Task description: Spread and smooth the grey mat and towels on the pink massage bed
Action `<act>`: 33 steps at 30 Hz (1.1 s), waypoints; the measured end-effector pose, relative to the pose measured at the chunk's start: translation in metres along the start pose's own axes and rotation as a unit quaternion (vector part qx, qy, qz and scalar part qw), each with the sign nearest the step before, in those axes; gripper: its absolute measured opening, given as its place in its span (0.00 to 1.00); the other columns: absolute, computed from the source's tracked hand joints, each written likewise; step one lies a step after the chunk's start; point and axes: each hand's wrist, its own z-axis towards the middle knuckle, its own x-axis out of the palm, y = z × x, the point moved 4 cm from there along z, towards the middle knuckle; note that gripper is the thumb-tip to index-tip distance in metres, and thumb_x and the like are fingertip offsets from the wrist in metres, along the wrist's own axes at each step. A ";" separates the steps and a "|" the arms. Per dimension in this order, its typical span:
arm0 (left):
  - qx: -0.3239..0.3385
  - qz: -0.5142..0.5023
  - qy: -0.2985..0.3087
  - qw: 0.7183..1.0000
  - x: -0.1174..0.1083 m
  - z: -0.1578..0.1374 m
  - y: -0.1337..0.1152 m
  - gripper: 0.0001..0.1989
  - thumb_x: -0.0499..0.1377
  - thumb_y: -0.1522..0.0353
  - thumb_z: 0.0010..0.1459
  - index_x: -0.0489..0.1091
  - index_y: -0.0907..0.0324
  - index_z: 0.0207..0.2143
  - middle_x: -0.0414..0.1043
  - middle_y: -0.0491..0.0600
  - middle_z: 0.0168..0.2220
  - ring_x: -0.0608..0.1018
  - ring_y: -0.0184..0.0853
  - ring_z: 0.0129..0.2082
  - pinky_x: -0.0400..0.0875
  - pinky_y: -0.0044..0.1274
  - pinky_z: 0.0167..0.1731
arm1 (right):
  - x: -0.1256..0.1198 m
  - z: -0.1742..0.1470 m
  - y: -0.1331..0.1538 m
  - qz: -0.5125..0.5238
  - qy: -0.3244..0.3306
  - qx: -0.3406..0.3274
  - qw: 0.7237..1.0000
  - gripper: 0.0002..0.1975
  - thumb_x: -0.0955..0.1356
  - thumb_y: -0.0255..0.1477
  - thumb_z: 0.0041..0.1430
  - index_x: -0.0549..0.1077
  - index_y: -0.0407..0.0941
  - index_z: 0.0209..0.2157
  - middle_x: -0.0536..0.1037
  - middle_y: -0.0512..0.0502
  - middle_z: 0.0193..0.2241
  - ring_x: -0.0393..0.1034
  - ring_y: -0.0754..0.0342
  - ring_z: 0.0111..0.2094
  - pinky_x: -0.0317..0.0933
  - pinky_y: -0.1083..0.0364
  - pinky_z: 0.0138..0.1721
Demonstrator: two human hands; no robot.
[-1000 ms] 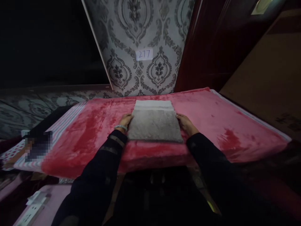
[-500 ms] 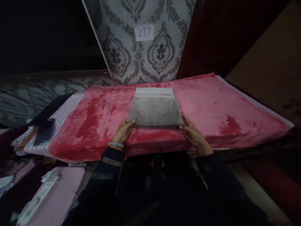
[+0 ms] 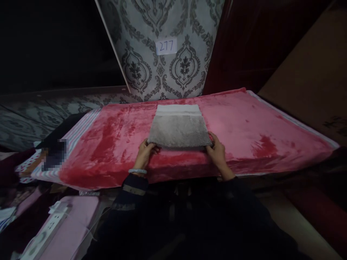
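A folded grey towel [image 3: 179, 130] with a white band along its far side lies on a red plush blanket [image 3: 238, 126]. My left hand [image 3: 146, 151] grips the towel's near left corner between thumb and fingers; a pale bangle [image 3: 137, 171] circles that wrist. On the other side, my right hand [image 3: 216, 150] pinches the near right corner. The near edge looks slightly lifted off the blanket. Fingers tucked beneath the towel are partly hidden.
A large dark screen [image 3: 54, 47] hangs at the left. Behind the blanket, a paper marked 277 [image 3: 166, 46] sticks to patterned wallpaper. A cardboard panel [image 3: 311, 72] leans at the right. A white power strip [image 3: 46, 231] lies on a pink surface at lower left.
Both hands keep hold of the towel's near corners, with the fingers now curled further around them. The whole scene sits slightly lower in view.
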 end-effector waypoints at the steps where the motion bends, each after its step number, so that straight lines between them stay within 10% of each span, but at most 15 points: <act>1: -0.005 0.002 -0.001 1.000 -0.001 0.001 0.000 0.18 0.61 0.66 0.43 0.67 0.59 0.39 0.74 0.44 0.21 0.74 0.30 0.19 0.65 0.20 0.20 | -0.001 0.000 0.000 -0.037 -0.006 -0.015 0.999 0.33 0.68 0.28 0.47 0.71 0.49 0.59 0.77 0.49 0.32 0.67 0.51 0.27 0.67 0.51 0.37; 8: 0.115 0.191 -0.133 0.966 -0.010 0.002 -0.007 0.29 0.59 0.72 0.49 0.69 0.57 0.56 0.80 0.48 0.39 0.81 0.39 0.41 0.75 0.26 0.42 | 0.004 0.000 0.000 -0.105 -0.028 -0.028 0.994 0.36 0.66 0.24 0.44 0.72 0.50 0.59 0.80 0.47 0.34 0.69 0.46 0.31 0.65 0.49 0.41; 13: 0.172 0.270 -0.095 0.943 -0.005 0.002 -0.004 0.29 0.55 0.79 0.46 0.77 0.54 0.50 0.78 0.49 0.53 0.76 0.44 0.56 0.65 0.35 0.62 | 0.004 0.001 -0.001 -0.094 -0.018 -0.037 0.995 0.36 0.63 0.20 0.41 0.77 0.52 0.54 0.82 0.48 0.42 0.70 0.48 0.31 0.66 0.47 0.43; 33: 0.179 0.401 -0.092 0.894 -0.012 0.000 0.004 0.28 0.56 0.76 0.51 0.75 0.57 0.55 0.77 0.56 0.45 0.77 0.48 0.48 0.69 0.37 0.56 | -0.003 -0.002 -0.001 -0.130 0.009 -0.058 0.990 0.35 0.62 0.23 0.44 0.76 0.51 0.56 0.80 0.47 0.49 0.71 0.43 0.47 0.63 0.42 0.56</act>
